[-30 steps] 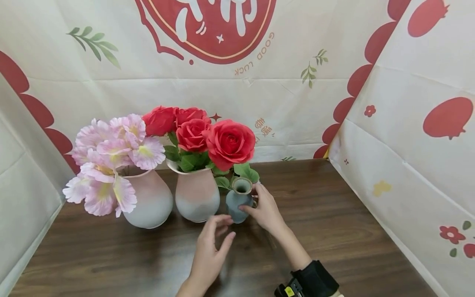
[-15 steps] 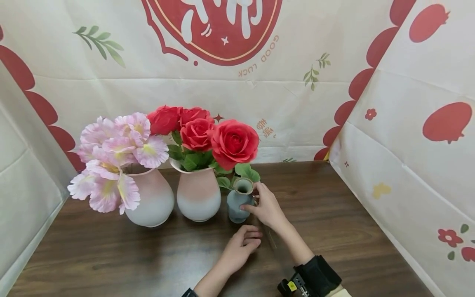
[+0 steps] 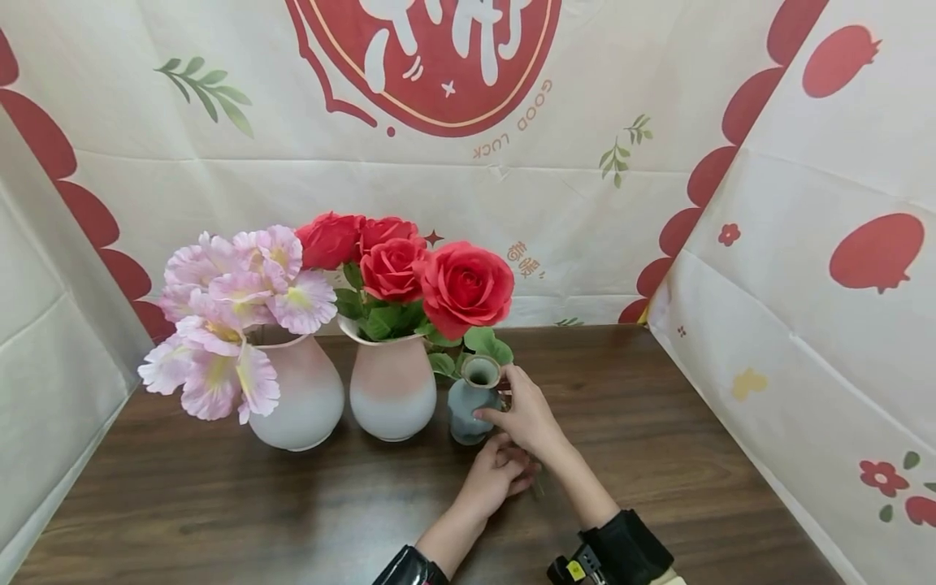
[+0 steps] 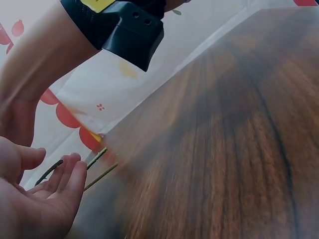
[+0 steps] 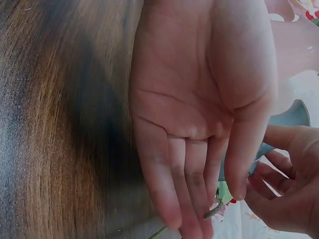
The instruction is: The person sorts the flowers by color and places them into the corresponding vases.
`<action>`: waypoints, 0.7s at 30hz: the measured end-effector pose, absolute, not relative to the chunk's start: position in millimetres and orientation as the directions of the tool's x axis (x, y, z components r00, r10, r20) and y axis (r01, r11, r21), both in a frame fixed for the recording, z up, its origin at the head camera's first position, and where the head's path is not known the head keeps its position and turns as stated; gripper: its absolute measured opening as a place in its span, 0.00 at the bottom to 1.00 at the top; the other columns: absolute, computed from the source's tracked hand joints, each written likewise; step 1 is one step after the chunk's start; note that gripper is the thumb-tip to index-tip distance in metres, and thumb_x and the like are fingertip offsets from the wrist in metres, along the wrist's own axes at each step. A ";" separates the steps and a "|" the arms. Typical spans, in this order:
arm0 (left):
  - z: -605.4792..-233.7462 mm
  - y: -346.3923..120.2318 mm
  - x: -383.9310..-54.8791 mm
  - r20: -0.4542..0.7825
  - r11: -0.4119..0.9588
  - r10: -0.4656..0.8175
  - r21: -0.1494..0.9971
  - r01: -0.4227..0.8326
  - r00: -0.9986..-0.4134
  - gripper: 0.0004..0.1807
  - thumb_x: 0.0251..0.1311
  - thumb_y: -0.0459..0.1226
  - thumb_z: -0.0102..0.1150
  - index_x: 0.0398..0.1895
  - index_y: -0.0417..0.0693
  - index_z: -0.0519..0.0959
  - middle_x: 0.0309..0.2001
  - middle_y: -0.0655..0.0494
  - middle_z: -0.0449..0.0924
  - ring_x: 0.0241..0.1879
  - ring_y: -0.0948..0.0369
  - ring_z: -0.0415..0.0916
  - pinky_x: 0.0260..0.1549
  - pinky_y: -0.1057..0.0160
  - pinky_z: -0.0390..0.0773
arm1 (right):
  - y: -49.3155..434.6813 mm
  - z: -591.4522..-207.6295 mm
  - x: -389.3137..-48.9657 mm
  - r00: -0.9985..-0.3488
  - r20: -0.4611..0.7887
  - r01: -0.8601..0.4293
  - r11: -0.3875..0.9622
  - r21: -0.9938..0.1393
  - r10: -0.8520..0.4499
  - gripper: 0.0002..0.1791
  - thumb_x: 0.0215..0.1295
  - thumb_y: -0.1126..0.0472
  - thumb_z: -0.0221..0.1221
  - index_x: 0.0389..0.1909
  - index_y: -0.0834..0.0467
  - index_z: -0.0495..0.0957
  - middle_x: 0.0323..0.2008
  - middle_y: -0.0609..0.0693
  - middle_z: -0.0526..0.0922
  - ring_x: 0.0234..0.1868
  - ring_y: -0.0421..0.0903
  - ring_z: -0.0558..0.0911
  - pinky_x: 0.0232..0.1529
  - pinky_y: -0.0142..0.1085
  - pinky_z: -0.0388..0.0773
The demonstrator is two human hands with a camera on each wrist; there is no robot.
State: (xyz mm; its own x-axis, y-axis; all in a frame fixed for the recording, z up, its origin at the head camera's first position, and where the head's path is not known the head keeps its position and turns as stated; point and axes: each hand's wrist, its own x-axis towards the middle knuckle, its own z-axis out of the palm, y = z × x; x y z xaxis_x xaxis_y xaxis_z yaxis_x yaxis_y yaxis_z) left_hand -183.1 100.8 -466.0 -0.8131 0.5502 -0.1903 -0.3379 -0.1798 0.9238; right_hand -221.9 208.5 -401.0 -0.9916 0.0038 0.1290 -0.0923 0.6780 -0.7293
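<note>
A small blue-grey vase [image 3: 466, 406] with a narrow neck stands upright on the table. My right hand [image 3: 530, 418] holds it from the right, thumb across its body and index finger near the rim. Below it, my left hand [image 3: 496, 481] reaches under the right wrist, fingers loosely bent. In the left wrist view, thin green stems [image 4: 102, 176] show just beyond the left fingers, whose thumb stands apart from them. The right wrist view has a cut stem end [image 5: 213, 210] by the right fingertips; whether they touch is unclear. Green leaves [image 3: 488, 344] show behind the vase.
Left of the small vase stand two pink-and-white vases: one [image 3: 392, 394] with red roses [image 3: 468, 284], one [image 3: 300, 398] with pink-lilac flowers [image 3: 241, 305]. A printed cloth [image 3: 351, 195] hangs behind the wooden table [image 3: 292, 520] and at both sides.
My left hand has moved right, from in front of the vases to beneath the right wrist beside the stems. The right hand keeps its place on the small vase. The head view has shifted slightly.
</note>
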 end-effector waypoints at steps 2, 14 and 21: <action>-464.8 99.0 -182.9 -0.175 -0.169 0.542 0.935 -0.311 -0.822 0.27 0.73 0.35 0.51 0.70 0.36 0.59 0.55 0.42 0.79 0.53 0.53 0.81 0.53 0.50 0.83 | 208.3 -400.6 -221.8 -0.991 0.135 -0.094 0.677 -0.730 0.007 0.24 0.53 0.64 0.73 0.49 0.59 0.73 0.50 0.53 0.77 0.54 0.53 0.80 0.58 0.49 0.80; -433.5 51.5 -181.5 0.317 0.400 0.256 0.825 0.399 -0.913 0.07 0.64 0.33 0.62 0.44 0.50 0.81 0.37 0.59 0.84 0.36 0.64 0.83 0.32 0.73 0.83 | 208.4 -400.0 -220.5 -0.981 0.192 -0.140 0.691 -0.709 -0.002 0.23 0.52 0.66 0.74 0.45 0.61 0.73 0.46 0.56 0.78 0.52 0.55 0.80 0.55 0.51 0.81; -428.0 40.3 -190.4 0.591 0.550 0.151 0.616 0.565 -0.792 0.15 0.60 0.34 0.67 0.49 0.50 0.77 0.44 0.55 0.78 0.40 0.61 0.79 0.34 0.64 0.82 | 208.4 -401.7 -219.7 -0.983 0.182 -0.134 0.684 -0.717 -0.001 0.23 0.52 0.65 0.74 0.45 0.60 0.73 0.46 0.55 0.77 0.52 0.55 0.80 0.55 0.51 0.81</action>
